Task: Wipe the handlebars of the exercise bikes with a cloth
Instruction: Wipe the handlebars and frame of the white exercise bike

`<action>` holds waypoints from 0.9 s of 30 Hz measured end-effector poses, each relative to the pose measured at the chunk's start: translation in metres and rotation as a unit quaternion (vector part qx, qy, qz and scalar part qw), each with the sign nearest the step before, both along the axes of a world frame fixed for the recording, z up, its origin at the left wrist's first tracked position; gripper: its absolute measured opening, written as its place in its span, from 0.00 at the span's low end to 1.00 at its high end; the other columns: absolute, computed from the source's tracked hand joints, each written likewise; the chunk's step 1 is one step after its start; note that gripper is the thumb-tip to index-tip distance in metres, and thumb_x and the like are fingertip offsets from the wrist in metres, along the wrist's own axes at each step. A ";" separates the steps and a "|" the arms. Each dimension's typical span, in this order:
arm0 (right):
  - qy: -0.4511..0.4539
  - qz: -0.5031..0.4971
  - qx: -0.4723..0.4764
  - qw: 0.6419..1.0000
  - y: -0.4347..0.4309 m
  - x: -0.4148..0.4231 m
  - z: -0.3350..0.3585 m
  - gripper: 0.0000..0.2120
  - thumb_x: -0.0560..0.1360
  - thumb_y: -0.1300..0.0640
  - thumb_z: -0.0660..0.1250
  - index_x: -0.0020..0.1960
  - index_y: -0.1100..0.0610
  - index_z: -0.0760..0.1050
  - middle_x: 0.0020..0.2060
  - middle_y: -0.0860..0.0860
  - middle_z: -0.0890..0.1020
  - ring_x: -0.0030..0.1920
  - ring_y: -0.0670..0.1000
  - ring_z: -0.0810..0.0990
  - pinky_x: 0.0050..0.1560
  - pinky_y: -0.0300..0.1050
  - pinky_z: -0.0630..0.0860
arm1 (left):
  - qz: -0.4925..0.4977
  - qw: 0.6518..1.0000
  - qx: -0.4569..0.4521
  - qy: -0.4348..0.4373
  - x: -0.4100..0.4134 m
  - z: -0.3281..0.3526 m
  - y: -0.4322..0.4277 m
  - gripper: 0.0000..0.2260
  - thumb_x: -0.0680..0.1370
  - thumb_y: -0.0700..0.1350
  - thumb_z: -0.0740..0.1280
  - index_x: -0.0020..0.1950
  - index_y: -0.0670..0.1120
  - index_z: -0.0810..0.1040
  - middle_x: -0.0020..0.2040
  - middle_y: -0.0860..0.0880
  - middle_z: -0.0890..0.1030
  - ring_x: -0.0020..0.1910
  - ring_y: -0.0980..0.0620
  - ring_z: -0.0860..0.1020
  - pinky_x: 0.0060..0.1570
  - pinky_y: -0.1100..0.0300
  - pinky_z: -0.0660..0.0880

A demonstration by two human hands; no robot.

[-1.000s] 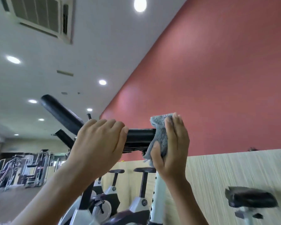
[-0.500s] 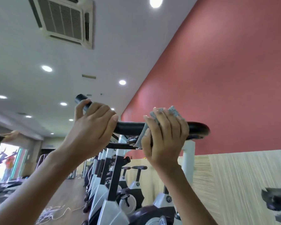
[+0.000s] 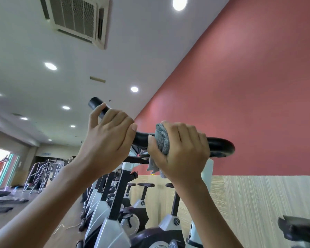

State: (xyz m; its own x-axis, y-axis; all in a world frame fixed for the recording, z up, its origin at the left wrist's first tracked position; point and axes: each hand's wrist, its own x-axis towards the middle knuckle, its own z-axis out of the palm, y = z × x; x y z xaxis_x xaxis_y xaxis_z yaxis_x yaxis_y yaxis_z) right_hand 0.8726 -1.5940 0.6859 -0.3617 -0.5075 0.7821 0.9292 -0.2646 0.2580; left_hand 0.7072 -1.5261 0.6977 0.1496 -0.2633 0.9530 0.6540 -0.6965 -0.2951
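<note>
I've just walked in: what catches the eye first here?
Two bare hands gripping a black handlebar at the centre: the left hand steadies it, while the right hand presses a grey cloth around it. Behind rises a big red wall, and a row of exercise bikes stands below.

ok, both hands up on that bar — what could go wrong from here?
The grey cloth is bunched under the right hand, so the wipe may miss the black handlebar end. A loose corner hangs near the knob and could snag. The bare left hand covers bar that may go unwiped.
</note>
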 end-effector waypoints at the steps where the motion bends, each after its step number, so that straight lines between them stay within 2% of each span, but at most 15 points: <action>1: -0.004 -0.006 0.005 1.000 0.003 -0.006 0.003 0.20 0.77 0.42 0.59 0.45 0.56 0.81 0.36 0.49 0.82 0.36 0.51 0.78 0.40 0.45 0.69 | 0.000 1.000 0.001 0.005 -0.001 0.000 0.000 0.19 0.83 0.50 0.48 0.44 0.48 0.76 0.44 0.54 0.76 0.52 0.50 0.75 0.71 0.50 0.53; 4: -0.031 -0.038 0.015 0.999 0.007 -0.010 0.008 0.20 0.78 0.42 0.59 0.43 0.54 0.81 0.33 0.48 0.81 0.32 0.51 0.77 0.35 0.44 0.68 | 0.005 1.000 -0.003 0.020 -0.004 0.000 0.000 0.20 0.84 0.50 0.47 0.46 0.49 0.78 0.45 0.54 0.77 0.53 0.51 0.75 0.72 0.48 0.54; 7: -0.063 -0.059 0.037 0.996 -0.003 0.011 0.006 0.19 0.78 0.43 0.60 0.43 0.54 0.82 0.33 0.48 0.81 0.32 0.50 0.76 0.36 0.41 0.62 | 0.000 1.000 -0.005 0.020 -0.003 0.000 0.001 0.20 0.83 0.50 0.47 0.46 0.49 0.78 0.44 0.55 0.77 0.52 0.51 0.75 0.72 0.48 0.54; 9: -0.052 -0.048 0.056 0.996 -0.009 0.022 0.005 0.19 0.79 0.45 0.59 0.41 0.55 0.81 0.32 0.48 0.80 0.31 0.51 0.75 0.38 0.40 0.59 | -0.005 1.000 -0.004 0.017 -0.002 -0.001 0.001 0.19 0.83 0.50 0.48 0.46 0.50 0.77 0.44 0.54 0.77 0.51 0.51 0.74 0.72 0.47 0.54; 12: -0.002 0.003 0.075 0.997 -0.003 0.011 0.009 0.22 0.79 0.46 0.54 0.38 0.55 0.80 0.30 0.48 0.79 0.30 0.51 0.74 0.36 0.42 0.61 | -0.006 1.000 -0.003 0.024 -0.003 -0.001 0.001 0.18 0.83 0.49 0.48 0.47 0.50 0.77 0.45 0.54 0.77 0.53 0.51 0.74 0.72 0.49 0.53; 15: -0.009 0.019 0.070 0.997 0.012 -0.013 0.010 0.25 0.80 0.45 0.51 0.38 0.55 0.80 0.30 0.48 0.79 0.31 0.50 0.74 0.36 0.43 0.62 | -0.005 0.999 0.001 0.047 -0.010 0.001 0.004 0.19 0.83 0.50 0.48 0.49 0.51 0.78 0.47 0.56 0.78 0.55 0.52 0.76 0.72 0.51 0.52; 20: -0.059 -0.033 0.064 0.996 0.007 0.001 0.010 0.21 0.78 0.42 0.57 0.39 0.55 0.81 0.31 0.48 0.79 0.30 0.51 0.75 0.33 0.44 0.64 | -0.011 0.998 0.019 0.060 -0.014 0.003 0.006 0.19 0.84 0.50 0.47 0.51 0.51 0.79 0.48 0.56 0.78 0.57 0.52 0.76 0.71 0.52 0.52; 23: -0.025 -0.041 0.078 0.996 -0.010 0.027 0.010 0.18 0.75 0.44 0.61 0.37 0.55 0.80 0.29 0.48 0.78 0.28 0.52 0.74 0.31 0.44 0.63 | -0.025 0.999 0.017 0.043 -0.009 0.001 0.007 0.18 0.83 0.48 0.48 0.49 0.50 0.77 0.47 0.55 0.77 0.56 0.50 0.75 0.72 0.51 0.52; 27: 0.018 -0.009 0.074 0.997 -0.005 0.015 0.010 0.21 0.77 0.43 0.58 0.36 0.55 0.79 0.28 0.48 0.77 0.28 0.51 0.73 0.34 0.42 0.61 | -0.024 0.999 0.024 0.036 -0.006 -0.002 0.009 0.17 0.83 0.48 0.49 0.50 0.50 0.77 0.48 0.54 0.77 0.56 0.49 0.76 0.72 0.49 0.54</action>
State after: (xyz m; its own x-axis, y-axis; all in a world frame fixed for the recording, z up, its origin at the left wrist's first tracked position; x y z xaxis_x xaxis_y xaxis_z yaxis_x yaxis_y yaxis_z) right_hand 0.8873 -1.5992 0.6958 -0.3449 -0.6117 0.7120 0.9318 -0.3148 0.1809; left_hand 0.7009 -1.5172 0.6956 0.2039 -0.3165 0.9264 0.5966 -0.7101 -0.3739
